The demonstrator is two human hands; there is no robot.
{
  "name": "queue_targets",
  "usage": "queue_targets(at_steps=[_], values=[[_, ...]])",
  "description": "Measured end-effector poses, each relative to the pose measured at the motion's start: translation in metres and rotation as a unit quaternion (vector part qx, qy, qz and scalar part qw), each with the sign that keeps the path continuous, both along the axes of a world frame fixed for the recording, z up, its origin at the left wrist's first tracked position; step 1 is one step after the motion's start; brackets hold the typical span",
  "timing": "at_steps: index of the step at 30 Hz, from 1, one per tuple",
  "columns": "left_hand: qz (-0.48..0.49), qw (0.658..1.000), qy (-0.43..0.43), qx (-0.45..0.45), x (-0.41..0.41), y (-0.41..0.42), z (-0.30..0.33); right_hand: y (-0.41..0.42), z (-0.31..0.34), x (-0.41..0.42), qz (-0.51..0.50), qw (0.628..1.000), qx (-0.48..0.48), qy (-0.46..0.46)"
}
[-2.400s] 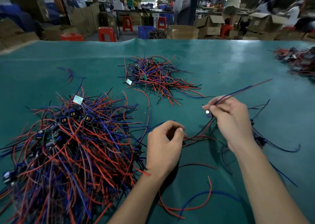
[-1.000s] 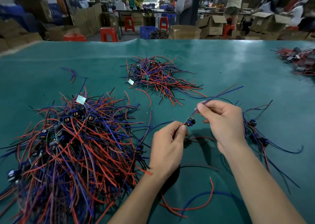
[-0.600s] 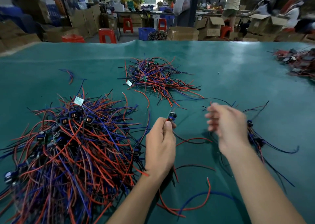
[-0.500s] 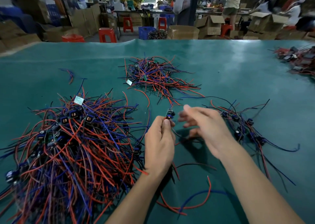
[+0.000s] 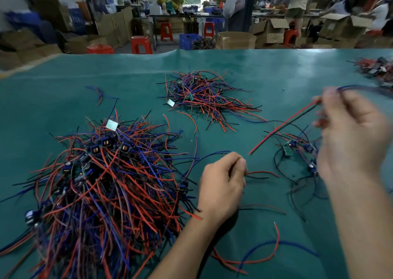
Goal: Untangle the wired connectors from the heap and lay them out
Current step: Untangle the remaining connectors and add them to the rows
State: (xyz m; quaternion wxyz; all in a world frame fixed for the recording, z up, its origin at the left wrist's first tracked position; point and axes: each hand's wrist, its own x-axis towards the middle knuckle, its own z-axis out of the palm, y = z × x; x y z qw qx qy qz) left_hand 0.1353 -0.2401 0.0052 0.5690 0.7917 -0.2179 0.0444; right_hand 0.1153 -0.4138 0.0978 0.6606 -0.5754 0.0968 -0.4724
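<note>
The big heap of red, blue and black wired connectors (image 5: 102, 183) covers the left of the green table (image 5: 276, 72). At the heap's right edge my left hand (image 5: 223, 185) rests with its fingers curled and the thumb against the forefinger; nothing shows in its grip. My right hand (image 5: 350, 134) is raised at the right and blurred. It pinches the red and black wires of one wired connector (image 5: 285, 123), which slant down to the left with free ends; a blue wire arcs off its fingertips. Below it several separated connectors (image 5: 297, 151) lie spread out.
A second, smaller pile of wires (image 5: 208, 100) lies at the table's middle back. Another dark and red pile (image 5: 376, 70) sits at the far right edge. Loose red and blue wires (image 5: 265, 255) curl near the front. Boxes, stools and people fill the room behind.
The connector has passed from my left hand to my right, which swung up and to the right with the wires trailing. My left hand has dropped back to the heap's edge.
</note>
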Motion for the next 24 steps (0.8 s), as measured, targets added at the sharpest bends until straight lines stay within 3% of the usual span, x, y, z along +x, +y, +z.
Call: queue_targets(at_steps=[3, 6, 8, 11, 13, 17, 22, 24], values=[[0.034, 0.999, 0.02, -0.037, 0.002, 0.0, -0.001, 0.015, 0.044, -0.005, 0.058, 0.996, -0.057, -0.023], [0.04, 0.998, 0.024, -0.046, 0.002, 0.0, 0.001, 0.066, 0.071, 0.009, 0.198, 0.965, -0.166, 0.043], [0.047, 0.997, 0.029, -0.057, 0.001, -0.001, 0.003, 0.107, 0.079, 0.028, 0.293, 0.907, -0.276, 0.125], [0.058, 0.995, 0.039, -0.069, 0.002, -0.001, 0.003, 0.146, 0.075, 0.065, 0.404, 0.768, -0.405, 0.288], [0.063, 0.994, 0.037, -0.079, 0.003, -0.001, 0.001, 0.143, 0.065, 0.097, 0.368, 0.735, -0.459, 0.337], [0.07, 0.993, 0.035, -0.083, 0.003, -0.002, 0.001, 0.1, 0.035, 0.156, 0.166, 0.695, -0.57, 0.407], [0.072, 0.994, 0.019, -0.078, 0.004, -0.001, -0.001, 0.07, -0.01, 0.179, 0.168, 0.621, -0.58, 0.499], [0.072, 0.995, 0.017, -0.07, 0.004, 0.0, 0.0, 0.069, -0.02, 0.181, 0.144, 0.634, -0.57, 0.502]])
